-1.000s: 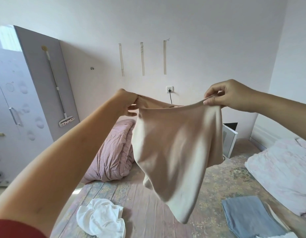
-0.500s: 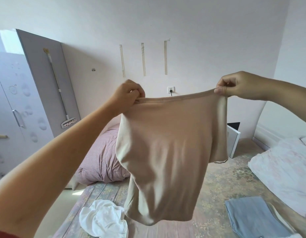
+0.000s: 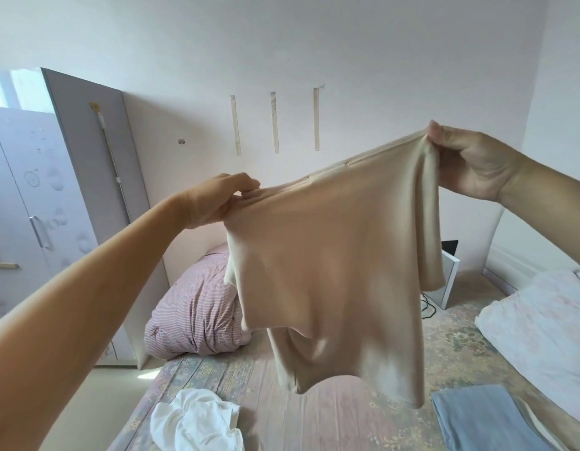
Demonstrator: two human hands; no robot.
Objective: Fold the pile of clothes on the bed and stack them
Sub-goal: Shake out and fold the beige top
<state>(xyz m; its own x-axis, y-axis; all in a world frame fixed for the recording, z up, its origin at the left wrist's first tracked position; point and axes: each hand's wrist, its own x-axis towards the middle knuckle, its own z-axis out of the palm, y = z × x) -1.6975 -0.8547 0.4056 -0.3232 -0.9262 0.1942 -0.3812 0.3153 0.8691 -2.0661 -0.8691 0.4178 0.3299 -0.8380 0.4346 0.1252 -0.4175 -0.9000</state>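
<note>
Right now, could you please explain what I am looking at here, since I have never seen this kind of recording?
There is no machine: a person wears a camera on the head, so the single view looks forward and down past their own arms. The left hand and the right hand each pinch the top edge of a beige T-shirt, holding it up spread in the air. Below is the bed, with a crumpled white garment, a folded blue garment and a rolled striped quilt lying on it.

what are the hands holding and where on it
Both hands hold the beige shirt up in the air: the left hand pinches one end of its top edge, the right hand the other.
</note>
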